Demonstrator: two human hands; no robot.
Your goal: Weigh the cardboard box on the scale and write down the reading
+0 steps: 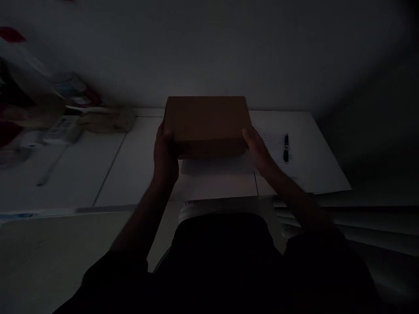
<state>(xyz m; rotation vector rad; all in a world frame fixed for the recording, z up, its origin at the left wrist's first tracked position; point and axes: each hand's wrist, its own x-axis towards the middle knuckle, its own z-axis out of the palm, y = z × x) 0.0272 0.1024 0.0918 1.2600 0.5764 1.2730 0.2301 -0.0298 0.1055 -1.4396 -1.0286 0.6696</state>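
Note:
Between my two hands is a plain brown cardboard box (207, 117), its flat top facing me and its near side in shadow. My left hand (165, 152) grips the box at its left end, thumb on the near corner. At the right end my right hand (257, 146) holds it, thumb along the near edge. The box appears to be held above the white table. Under and behind it lies a pale flat sheet or tray (216, 166), partly hidden. The scene is very dark.
Right of the box lie a paper with writing (273, 141) and a black pen-like item (286, 148). At the left of the white table (131, 165) are a brown paper bag (104, 120), a white box (61, 131) and blurred items. A wall stands behind.

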